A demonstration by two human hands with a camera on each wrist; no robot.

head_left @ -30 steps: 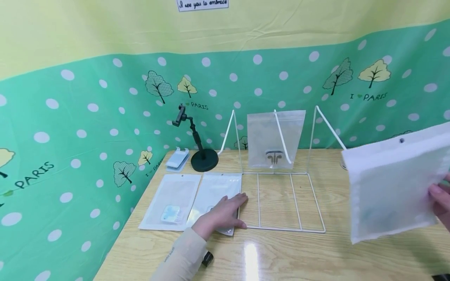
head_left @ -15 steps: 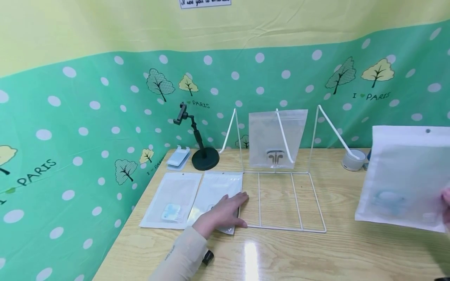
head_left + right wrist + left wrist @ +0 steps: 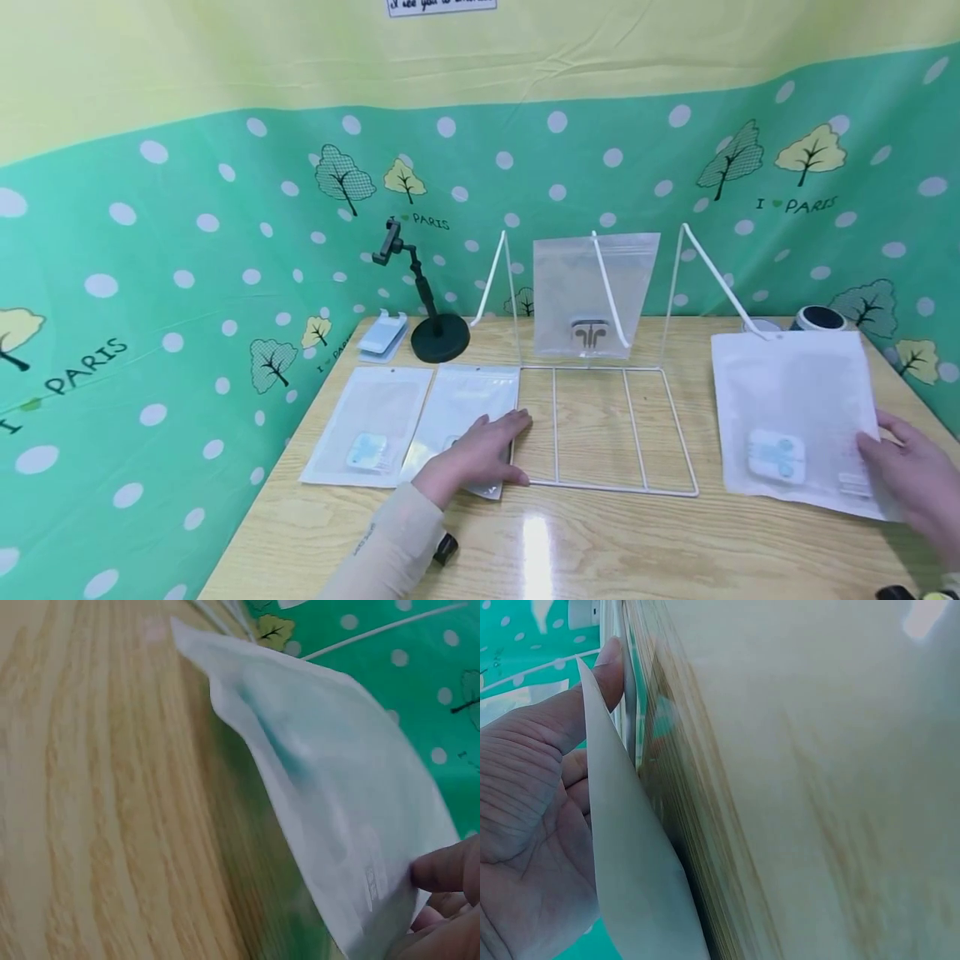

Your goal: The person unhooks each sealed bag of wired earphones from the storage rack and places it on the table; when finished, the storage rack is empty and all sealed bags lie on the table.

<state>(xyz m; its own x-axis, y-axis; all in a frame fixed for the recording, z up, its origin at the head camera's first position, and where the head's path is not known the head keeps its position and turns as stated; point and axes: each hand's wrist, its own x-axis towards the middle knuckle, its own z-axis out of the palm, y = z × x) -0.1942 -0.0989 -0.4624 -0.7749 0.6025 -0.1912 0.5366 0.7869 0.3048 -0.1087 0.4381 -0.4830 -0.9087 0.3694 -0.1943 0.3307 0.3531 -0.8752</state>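
A white zip pouch (image 3: 795,383) with a pale-blue earphone case showing through its film is pinched by my right hand (image 3: 911,475) at its lower right edge. Its top, with the hang hole, overlaps the tip of the right arm (image 3: 712,275) of the white wire rack (image 3: 600,489). My left hand (image 3: 480,454) rests on the rack's front left corner, fingers extended, over a second pouch (image 3: 476,392) lying flat. In the left wrist view the thumb (image 3: 609,671) is against the white wire. Another pouch (image 3: 585,279), with dark earphones, hangs on the rack's middle arm.
A flat pouch (image 3: 375,400) lies at the left of the table. Behind it are a light-blue folding stand (image 3: 382,335) and a black phone holder (image 3: 440,337). A round dark-topped object (image 3: 821,318) stands at the back right. A patterned cloth (image 3: 225,292) surrounds the table.
The right hand has brought its pouch in from the right edge, turned it upright and set its top at the rack's right arm. The left hand stays put.
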